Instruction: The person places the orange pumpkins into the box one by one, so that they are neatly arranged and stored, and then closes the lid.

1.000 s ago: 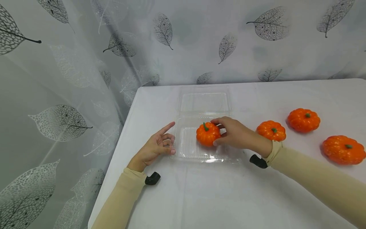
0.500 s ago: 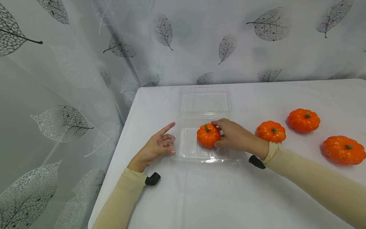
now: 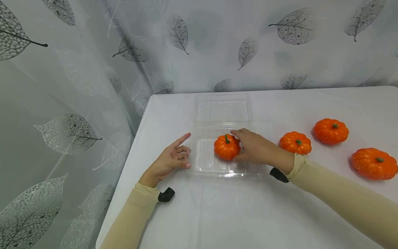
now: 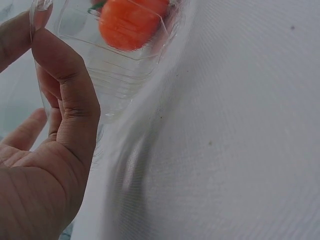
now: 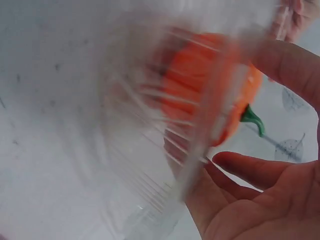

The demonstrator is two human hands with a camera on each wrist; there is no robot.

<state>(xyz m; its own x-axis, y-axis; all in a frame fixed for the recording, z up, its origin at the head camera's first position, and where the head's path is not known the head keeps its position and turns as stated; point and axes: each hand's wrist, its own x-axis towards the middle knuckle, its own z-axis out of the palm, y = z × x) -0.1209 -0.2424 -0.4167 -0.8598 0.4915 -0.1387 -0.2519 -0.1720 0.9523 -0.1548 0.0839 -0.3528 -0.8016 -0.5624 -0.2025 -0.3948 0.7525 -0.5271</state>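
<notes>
A small orange pumpkin (image 3: 227, 147) with a green stem sits in the base of a hinged clear plastic box (image 3: 200, 162), whose lid (image 3: 222, 110) lies folded back. My right hand (image 3: 253, 147) holds the pumpkin from its right side, thumb at the near side and fingers at the far side. The right wrist view shows the pumpkin (image 5: 187, 80) partly through the box's ribbed wall. At the box's left edge, my left hand (image 3: 171, 159) pinches the rim between thumb and finger, its index finger stretched out; the left wrist view shows this rim (image 4: 34, 20) up close.
Several more orange pumpkins lie to the right: a small pumpkin (image 3: 295, 142) beside the right forearm, another pumpkin (image 3: 331, 131) behind it, and a wider pumpkin (image 3: 374, 163) farthest right. A leaf-patterned curtain (image 3: 211, 41) hangs behind the white-covered table (image 3: 242, 214).
The pumpkin has shifted slightly toward the near side and its stem has swung rightward. My right hand has moved a little with it. My left hand stays at the box rim.
</notes>
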